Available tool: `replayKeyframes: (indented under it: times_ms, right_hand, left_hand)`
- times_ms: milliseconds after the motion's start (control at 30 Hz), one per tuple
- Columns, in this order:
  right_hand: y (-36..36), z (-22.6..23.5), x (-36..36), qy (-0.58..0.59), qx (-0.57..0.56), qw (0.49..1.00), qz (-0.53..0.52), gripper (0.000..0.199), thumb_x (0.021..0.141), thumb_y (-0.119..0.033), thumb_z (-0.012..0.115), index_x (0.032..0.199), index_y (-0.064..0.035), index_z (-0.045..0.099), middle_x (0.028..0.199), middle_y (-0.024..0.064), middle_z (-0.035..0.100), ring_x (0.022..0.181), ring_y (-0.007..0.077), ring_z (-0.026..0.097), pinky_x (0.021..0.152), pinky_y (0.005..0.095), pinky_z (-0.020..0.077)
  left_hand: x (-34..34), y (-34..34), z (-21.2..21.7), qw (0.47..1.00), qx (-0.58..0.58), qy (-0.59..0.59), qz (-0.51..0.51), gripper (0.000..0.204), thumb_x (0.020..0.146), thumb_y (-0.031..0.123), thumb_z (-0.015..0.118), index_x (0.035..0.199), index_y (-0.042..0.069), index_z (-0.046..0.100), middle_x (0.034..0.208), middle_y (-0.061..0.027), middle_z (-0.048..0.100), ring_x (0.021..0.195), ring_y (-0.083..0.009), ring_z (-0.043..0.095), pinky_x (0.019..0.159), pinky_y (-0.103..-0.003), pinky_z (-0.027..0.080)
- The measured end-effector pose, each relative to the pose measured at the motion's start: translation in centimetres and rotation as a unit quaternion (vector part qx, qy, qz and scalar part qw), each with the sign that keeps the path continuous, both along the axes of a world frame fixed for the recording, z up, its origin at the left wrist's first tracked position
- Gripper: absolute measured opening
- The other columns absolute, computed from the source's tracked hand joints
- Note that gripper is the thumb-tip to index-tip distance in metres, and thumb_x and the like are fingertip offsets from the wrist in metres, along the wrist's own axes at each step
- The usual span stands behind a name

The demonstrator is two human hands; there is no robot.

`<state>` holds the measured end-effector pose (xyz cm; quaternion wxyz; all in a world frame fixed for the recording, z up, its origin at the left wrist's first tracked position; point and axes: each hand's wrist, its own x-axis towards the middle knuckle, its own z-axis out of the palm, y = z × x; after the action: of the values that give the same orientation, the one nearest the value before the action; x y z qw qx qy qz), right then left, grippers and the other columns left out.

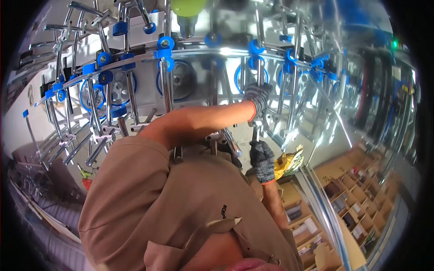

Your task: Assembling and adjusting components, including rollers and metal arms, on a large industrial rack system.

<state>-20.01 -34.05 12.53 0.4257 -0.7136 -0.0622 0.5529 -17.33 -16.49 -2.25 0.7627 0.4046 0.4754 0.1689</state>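
You face a large frame (pixel 144 57) of polished chrome tubing, with cylindrical uprights and cross-pieces joined to a curved-looking horizontal rail. To its lower right stands a brown cardboard carton (pixel 357 198) divided into rectangular cells, with smooth, bright metal profiles (pixel 326 217) running lengthwise beside it. Behind the uprights, flat round discs (pixel 183 80) carry blue rims. A rounded lime-green object (pixel 187 7) sits at the upper edge; its kind is unclear. A crinkled yellow bag (pixel 282 166) lies just beside your right hand (pixel 262 160).

Both hands wear ribbed grey knit gloves with orange cuffs. Your left hand (pixel 257 97) reaches across the frame, fingers curled around a slim chrome upright (pixel 260 67) below its blue collar. Your right hand, nearer your body, is clenched on the lower end of a short shiny rod (pixel 257 132). Smooth blue rollers (pixel 165 43) with dark centres are fitted along the rail. The short rod stands between your two hands; you cannot tell whether it joins the upright, because the left glove covers that section.
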Motion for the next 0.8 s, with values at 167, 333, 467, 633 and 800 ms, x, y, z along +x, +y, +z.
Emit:
replayKeyframes:
  times_ms: [167,333,467,633,800]
  right_hand:
    - [1.0,2.0,5.0,-0.373,-0.023,0.885,0.279,0.02,0.088,-0.012,0.053,0.101,0.0003,0.061,0.082,0.0088,0.064,0.073,0.0199,0.059,0.068,0.031,0.0456]
    - [0.2,1.1,6.2,-0.507,-0.034,0.781,0.364,0.017,0.079,-0.017,0.065,0.081,-0.0001,0.063,0.076,0.0167,0.061,0.071,0.0351,0.057,0.065,0.0429,0.0445]
    - [1.3,2.1,5.5,-0.443,-0.075,0.832,0.327,0.016,0.079,-0.015,0.066,0.081,0.0006,0.062,0.076,0.0158,0.061,0.071,0.0343,0.057,0.064,0.0414,0.0446]
    - [0.8,1.8,5.3,-0.461,-0.08,0.829,0.305,0.014,0.079,-0.011,0.064,0.086,0.0017,0.063,0.08,0.0155,0.062,0.075,0.0312,0.059,0.069,0.0392,0.0458]
    - [2.0,2.8,2.7,-0.411,-0.107,0.891,0.162,0.016,0.082,-0.009,0.06,0.093,0.0026,0.064,0.088,0.0159,0.065,0.086,0.0284,0.061,0.078,0.0365,0.046]
  left_hand:
    - [-1.1,2.1,7.4,0.993,0.095,0.071,0.0,0.035,0.083,0.031,0.047,0.084,0.0,0.062,0.077,-0.02,0.063,0.074,-0.0354,0.061,0.064,-0.041,0.045]
    - [-1.1,1.2,6.5,0.99,0.068,0.108,-0.068,0.029,0.083,0.027,0.05,0.081,0.001,0.06,0.071,-0.0198,0.06,0.067,-0.0362,0.057,0.058,-0.042,0.043]
    - [-0.9,1.7,7.3,0.997,-0.031,0.07,0.005,0.022,0.082,0.021,0.057,0.085,0.0,0.06,0.068,-0.0191,0.059,0.062,-0.0323,0.054,0.058,-0.039,0.043]
    - [-0.6,1.4,6.6,0.997,-0.047,0.057,-0.006,0.02,0.08,0.018,0.058,0.087,0.0,0.061,0.073,-0.0186,0.061,0.065,-0.0316,0.055,0.061,-0.038,0.043]
    - [-0.6,1.7,7.2,0.997,-0.062,0.054,0.006,0.021,0.08,0.019,0.058,0.082,-0.001,0.06,0.063,-0.0161,0.057,0.057,-0.0268,0.05,0.055,-0.037,0.041]
